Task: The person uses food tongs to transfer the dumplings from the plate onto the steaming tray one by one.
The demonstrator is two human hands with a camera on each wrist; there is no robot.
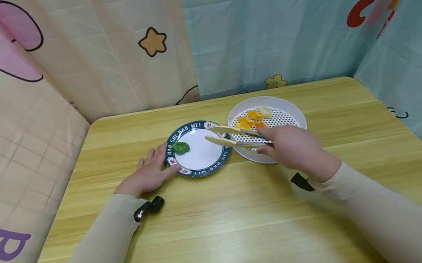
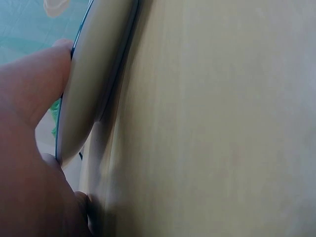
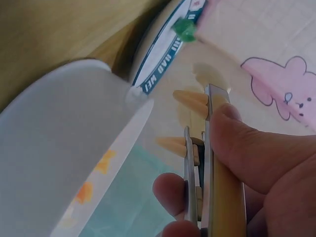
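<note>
My right hand (image 1: 294, 148) grips a pair of metal tongs (image 1: 252, 144) with pale yellow tips. The tips stand apart over the right part of a round plate (image 1: 202, 156), with nothing between them. That plate is white with a dark blue lettered rim, and one green leaf-like piece (image 1: 179, 148) lies at its left side. My left hand (image 1: 149, 174) rests against the plate's left edge. In the left wrist view its thumb (image 2: 37, 81) touches the rim; part of its fingers is hidden.
Right of the plate is a white round perforated tray (image 1: 298, 120). Several yellow-orange pieces (image 1: 244, 122) and a cream piece (image 1: 264, 112) lie in it. Both stand on a wooden table (image 1: 226, 225), with printed curtains (image 1: 268, 21) behind and at the sides.
</note>
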